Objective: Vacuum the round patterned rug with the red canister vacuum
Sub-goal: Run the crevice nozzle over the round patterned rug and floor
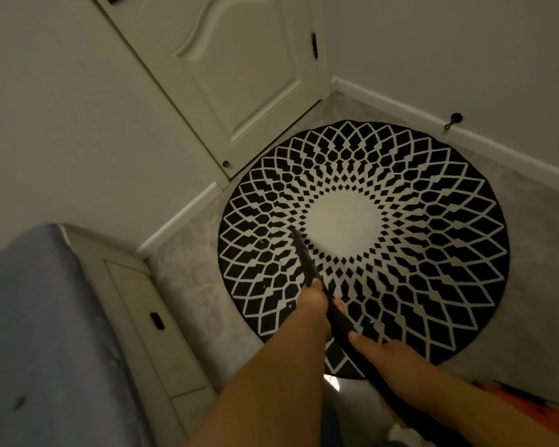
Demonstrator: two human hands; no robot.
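A round black-and-white patterned rug point(433, 240) lies on the floor in a corner of the room. A black vacuum wand point(304, 256) slants over it, its tip near the left side of the rug's pale centre. My left hand point(315, 301) grips the wand partway down. My right hand point(384, 353) holds the wand lower, where it thickens toward the hose. An orange-red piece at the bottom right edge point(530, 404) may be the canister; most of it is out of view.
A closed white door point(239, 69) stands behind the rug, with white baseboards along the walls and a black door stop point(453, 121) on the right. A bed with a blue cover point(36, 333) and pale drawer base point(149, 317) fills the left.
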